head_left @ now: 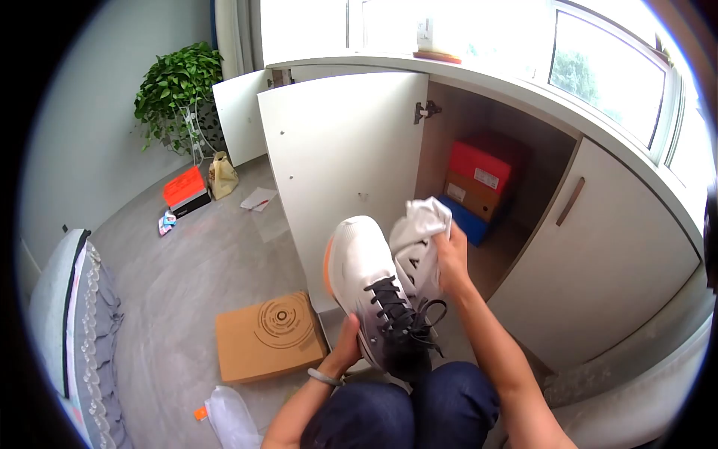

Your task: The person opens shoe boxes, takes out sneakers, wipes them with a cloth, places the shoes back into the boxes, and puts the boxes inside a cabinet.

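Observation:
A white sneaker [357,258] with black laces, a dark heel end and an orange sole edge is held above my knees, toe pointing away from me. My left hand [345,344] is closed around its left side, near the heel. In my right hand [452,258] is a crumpled white cloth [420,236] with black markings, bunched up beside the shoe. Cloth and sneaker overlap in this view. The fingers of my right hand are partly hidden behind the fabric.
An open white cabinet door [344,142] stands just ahead. Red, brown and blue shoe boxes [479,176] are stacked inside the cabinet. A cardboard box [262,340] and a white plastic bag [228,419] lie on the floor to my left. An orange-lidded box [185,188] sits near the plant [179,93].

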`<state>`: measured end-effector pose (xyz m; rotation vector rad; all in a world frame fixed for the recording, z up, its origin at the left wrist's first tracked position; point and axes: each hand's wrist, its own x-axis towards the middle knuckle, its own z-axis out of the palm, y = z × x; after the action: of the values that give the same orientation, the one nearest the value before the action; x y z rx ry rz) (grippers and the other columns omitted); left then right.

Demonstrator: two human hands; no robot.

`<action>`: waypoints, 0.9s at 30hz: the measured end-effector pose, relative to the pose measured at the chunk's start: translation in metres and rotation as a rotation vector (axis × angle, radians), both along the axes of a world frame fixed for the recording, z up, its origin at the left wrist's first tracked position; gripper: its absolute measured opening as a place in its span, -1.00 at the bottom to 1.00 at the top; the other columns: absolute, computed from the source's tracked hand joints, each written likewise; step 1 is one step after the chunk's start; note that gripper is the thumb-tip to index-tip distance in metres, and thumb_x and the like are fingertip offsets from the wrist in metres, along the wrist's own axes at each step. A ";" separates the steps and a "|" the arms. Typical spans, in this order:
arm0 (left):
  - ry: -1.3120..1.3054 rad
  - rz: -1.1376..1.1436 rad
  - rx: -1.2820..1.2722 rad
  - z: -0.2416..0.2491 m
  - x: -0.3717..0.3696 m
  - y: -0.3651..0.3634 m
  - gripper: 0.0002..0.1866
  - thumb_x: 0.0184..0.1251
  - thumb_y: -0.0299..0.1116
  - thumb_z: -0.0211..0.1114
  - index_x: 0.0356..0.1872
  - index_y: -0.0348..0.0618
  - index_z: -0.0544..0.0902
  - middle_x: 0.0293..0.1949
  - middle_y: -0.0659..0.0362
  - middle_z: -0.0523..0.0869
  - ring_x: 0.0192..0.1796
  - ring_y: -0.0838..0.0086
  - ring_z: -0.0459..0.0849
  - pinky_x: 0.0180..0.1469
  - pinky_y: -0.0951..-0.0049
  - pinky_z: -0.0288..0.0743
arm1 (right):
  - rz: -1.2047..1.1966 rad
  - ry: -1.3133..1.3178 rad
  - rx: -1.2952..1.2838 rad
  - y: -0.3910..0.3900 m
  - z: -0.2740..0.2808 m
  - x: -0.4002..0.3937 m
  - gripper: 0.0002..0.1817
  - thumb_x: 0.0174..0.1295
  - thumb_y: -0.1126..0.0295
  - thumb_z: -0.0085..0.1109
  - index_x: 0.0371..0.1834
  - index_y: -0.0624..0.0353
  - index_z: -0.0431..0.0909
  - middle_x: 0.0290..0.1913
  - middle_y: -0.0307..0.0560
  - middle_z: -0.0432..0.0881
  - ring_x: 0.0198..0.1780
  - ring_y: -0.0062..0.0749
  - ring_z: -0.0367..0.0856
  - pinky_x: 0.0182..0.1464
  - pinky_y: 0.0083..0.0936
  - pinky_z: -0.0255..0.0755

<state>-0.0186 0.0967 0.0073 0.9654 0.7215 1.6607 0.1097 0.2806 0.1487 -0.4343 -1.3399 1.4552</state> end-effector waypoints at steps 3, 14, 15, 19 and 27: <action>-0.062 -0.061 -0.184 0.029 0.009 0.000 0.07 0.24 0.56 -0.36 0.48 -0.23 0.14 0.39 -0.01 0.37 0.42 0.21 0.37 0.46 0.13 0.24 | 0.085 -0.023 0.281 -0.008 0.033 -0.017 -0.67 0.37 0.49 0.08 0.18 0.25 0.55 0.08 -0.20 0.62 0.09 -0.51 0.55 0.17 -0.53 0.41; -0.584 0.227 0.115 0.009 -0.032 -0.006 -0.18 0.45 0.33 -0.36 0.41 -0.16 0.27 0.26 0.01 0.49 0.29 0.25 0.50 0.37 0.19 0.37 | 0.549 -0.302 0.479 -0.067 -0.033 -0.033 -0.69 0.31 0.53 0.11 0.11 0.25 0.59 0.15 -0.06 0.58 0.20 -0.31 0.50 0.29 -0.38 0.31; -0.583 0.299 0.116 0.010 -0.035 -0.008 -0.20 0.46 0.31 -0.34 0.40 -0.15 0.27 0.26 0.01 0.50 0.29 0.26 0.50 0.36 0.19 0.38 | 0.562 -0.294 0.582 -0.071 -0.028 -0.030 -0.70 0.29 0.56 0.11 0.08 0.24 0.60 0.13 -0.05 0.59 0.20 -0.25 0.51 0.30 -0.35 0.30; -0.549 0.472 0.099 0.015 -0.036 -0.014 -0.27 0.48 0.25 -0.26 0.39 -0.14 0.30 0.24 0.02 0.51 0.27 0.27 0.52 0.34 0.22 0.41 | 0.572 -0.312 0.689 -0.076 -0.015 -0.029 -0.60 0.11 0.68 0.09 0.03 0.21 0.63 0.04 -0.01 0.63 0.17 -0.14 0.51 0.29 -0.30 0.28; -0.126 0.755 0.041 0.028 -0.032 -0.004 -0.40 0.53 0.11 -0.11 0.35 -0.12 0.36 0.21 0.05 0.55 0.23 0.30 0.55 0.30 0.28 0.46 | 0.434 -0.283 0.763 -0.078 -0.013 -0.027 -0.56 -0.01 0.70 0.19 0.01 0.20 0.63 -0.01 0.00 0.64 0.09 -0.09 0.54 0.19 -0.29 0.31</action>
<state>-0.0504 0.0931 0.0351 0.6314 1.0460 2.3679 0.0826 0.2022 0.1359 0.1734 -2.1823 1.1086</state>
